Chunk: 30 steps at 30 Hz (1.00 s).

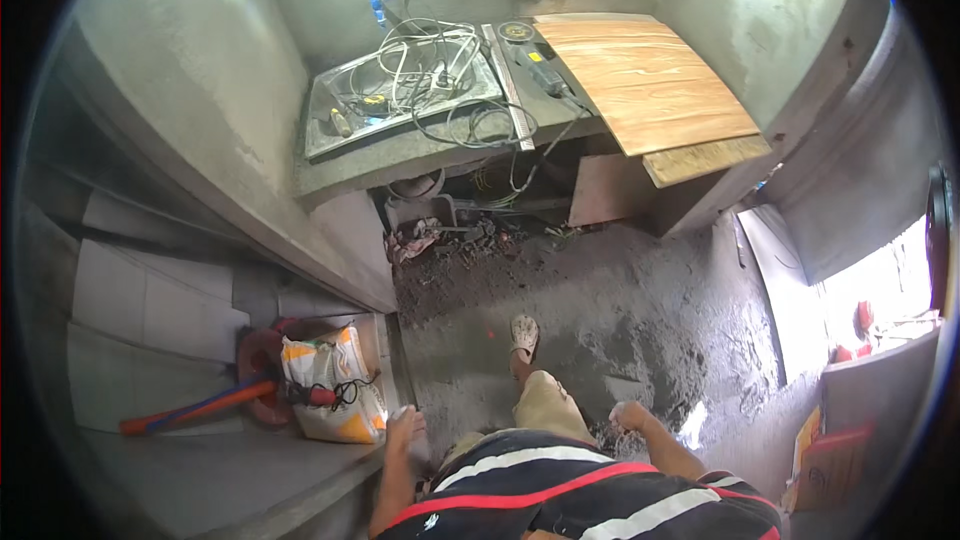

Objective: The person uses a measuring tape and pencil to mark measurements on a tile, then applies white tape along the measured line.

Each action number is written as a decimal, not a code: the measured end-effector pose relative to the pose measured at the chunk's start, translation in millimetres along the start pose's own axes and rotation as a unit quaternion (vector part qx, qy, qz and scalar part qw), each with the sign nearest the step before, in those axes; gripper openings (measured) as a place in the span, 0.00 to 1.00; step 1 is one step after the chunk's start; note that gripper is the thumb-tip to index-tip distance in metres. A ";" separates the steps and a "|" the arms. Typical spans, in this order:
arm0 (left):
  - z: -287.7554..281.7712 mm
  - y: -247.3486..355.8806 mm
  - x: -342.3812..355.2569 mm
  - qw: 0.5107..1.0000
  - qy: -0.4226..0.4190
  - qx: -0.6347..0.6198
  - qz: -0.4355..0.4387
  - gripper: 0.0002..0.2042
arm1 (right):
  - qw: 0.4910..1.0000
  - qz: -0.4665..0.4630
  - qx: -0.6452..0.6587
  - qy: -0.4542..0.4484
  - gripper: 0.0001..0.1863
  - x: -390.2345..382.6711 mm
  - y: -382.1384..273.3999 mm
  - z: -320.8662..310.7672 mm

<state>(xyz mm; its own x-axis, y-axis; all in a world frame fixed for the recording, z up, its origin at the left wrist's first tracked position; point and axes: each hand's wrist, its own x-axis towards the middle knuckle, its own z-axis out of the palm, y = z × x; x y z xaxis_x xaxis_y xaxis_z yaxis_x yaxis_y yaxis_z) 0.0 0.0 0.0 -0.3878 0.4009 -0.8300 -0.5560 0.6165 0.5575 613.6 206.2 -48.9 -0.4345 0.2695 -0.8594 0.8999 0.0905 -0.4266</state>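
Observation:
My left hand hangs low beside the doorway ledge, near a white and orange sack. Its fingers are loosely bent and look apart, with a pale patch near the fingertips; no held object stands out. On the other side of my body, my right hand is held over the wet grey floor, fingers curled in. Pale smears cover it, and whatever it might hold is hidden. A red tool with a black cord lies on the sack. One clog-shod foot is forward on the floor.
Ahead, a concrete slab bears tangled cables, a corded power tool, a long metal strip and wood-patterned boards. Rubble lies beneath it. An orange and blue bar is at left, a red box at right.

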 end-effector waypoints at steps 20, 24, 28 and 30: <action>227.9 519.1 18.0 0.941 0.045 0.020 0.335 0.20 | 0.877 0.076 0.378 0.288 0.07 64.5 -93.2 -373.0; 261.1 655.2 47.5 0.885 0.052 0.081 0.456 0.13 | 0.874 0.074 0.405 0.258 0.10 81.8 -47.3 -332.9; 315.3 760.1 129.5 0.850 -0.064 0.241 0.464 0.11 | 0.924 0.050 0.304 0.229 0.13 68.3 -98.4 -334.0; 350.0 784.8 180.7 0.776 -0.068 0.377 0.502 0.11 | 0.868 0.162 0.408 0.232 0.14 42.8 -134.4 -343.5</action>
<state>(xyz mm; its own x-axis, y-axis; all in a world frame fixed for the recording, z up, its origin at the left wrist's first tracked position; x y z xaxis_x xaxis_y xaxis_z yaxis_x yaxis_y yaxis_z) -249.1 793.5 281.9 -0.2375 0.9714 -0.0064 0.5832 0.1479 0.7988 486.8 534.9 68.6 0.0676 0.5280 -0.8465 0.5634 -0.7204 -0.4044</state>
